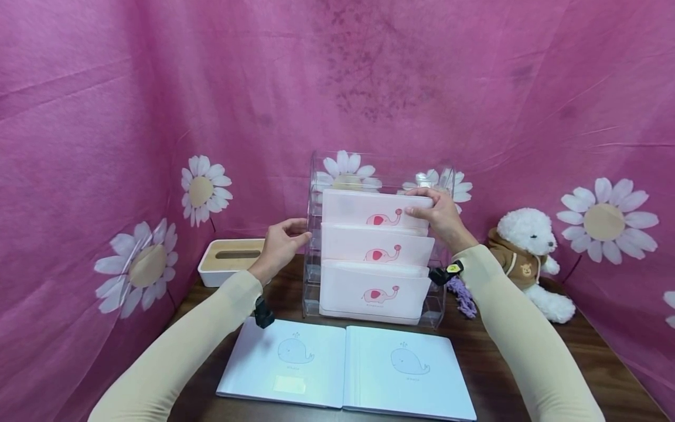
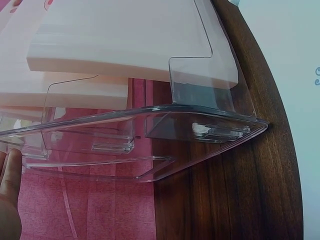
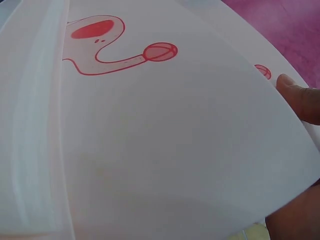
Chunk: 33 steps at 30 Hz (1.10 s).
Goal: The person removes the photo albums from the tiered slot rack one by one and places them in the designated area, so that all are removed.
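A clear plastic tiered rack (image 1: pixel 312 258) stands on the table, holding three pale pink booklets with a red elephant print, one above another. My right hand (image 1: pixel 442 217) pinches the right end of the top booklet (image 1: pixel 348 206), thumb in front and fingers behind. Below it are the middle booklet (image 1: pixel 345 243) and the lowest booklet (image 1: pixel 343 287). My left hand (image 1: pixel 282 246) is at the rack's left side, its fingertips against the clear side panel (image 2: pixel 210 112). In the right wrist view, a booklet (image 3: pixel 175 135) covers much of my right hand.
Two pale blue whale-print booklets, a left one (image 1: pixel 253 357) and a right one (image 1: pixel 443 392), lie side by side before the rack. A tissue box (image 1: pixel 218 275) stands at left. A white teddy bear (image 1: pixel 527 258) and a purple knitted thing (image 1: pixel 463 298) are at right.
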Each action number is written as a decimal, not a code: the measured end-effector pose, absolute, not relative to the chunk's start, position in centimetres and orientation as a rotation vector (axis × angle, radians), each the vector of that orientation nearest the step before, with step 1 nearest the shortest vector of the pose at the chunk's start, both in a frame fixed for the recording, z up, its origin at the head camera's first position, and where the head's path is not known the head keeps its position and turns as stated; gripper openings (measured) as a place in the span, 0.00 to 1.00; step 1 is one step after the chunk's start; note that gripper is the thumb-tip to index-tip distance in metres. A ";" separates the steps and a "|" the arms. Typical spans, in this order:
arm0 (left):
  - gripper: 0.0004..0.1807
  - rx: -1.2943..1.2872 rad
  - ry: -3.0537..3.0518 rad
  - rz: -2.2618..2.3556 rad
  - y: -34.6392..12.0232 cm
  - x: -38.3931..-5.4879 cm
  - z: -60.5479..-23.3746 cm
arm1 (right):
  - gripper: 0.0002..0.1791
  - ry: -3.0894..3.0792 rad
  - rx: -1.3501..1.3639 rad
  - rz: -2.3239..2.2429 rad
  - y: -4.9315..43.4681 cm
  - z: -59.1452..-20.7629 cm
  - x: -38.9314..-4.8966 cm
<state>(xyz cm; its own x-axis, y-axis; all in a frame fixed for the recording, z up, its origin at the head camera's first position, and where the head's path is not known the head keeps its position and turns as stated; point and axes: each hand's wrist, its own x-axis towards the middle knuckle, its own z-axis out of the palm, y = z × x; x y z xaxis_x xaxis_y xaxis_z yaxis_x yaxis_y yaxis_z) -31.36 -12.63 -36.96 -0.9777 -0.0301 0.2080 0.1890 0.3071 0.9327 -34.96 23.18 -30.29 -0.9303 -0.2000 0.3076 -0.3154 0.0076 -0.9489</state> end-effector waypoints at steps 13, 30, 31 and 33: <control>0.22 -0.134 -2.388 -1.738 -12.6 -31.3 -37.1 | 0.18 -2.225 0.398 1.992 22.7 -30.0 -34.8; 0.21 -0.126 -2.398 -1.719 -12.4 -31.0 -36.8 | 0.21 -2.088 0.269 2.039 22.8 -28.1 -33.8; 0.21 -0.127 -2.397 -1.719 -12.4 -31.0 -36.8 | 0.21 -2.075 0.277 2.041 22.9 -28.0 -33.8; 0.21 -0.128 -2.394 -1.715 -12.3 -31.0 -36.9 | 0.22 -2.041 0.286 2.060 22.9 -27.8 -33.7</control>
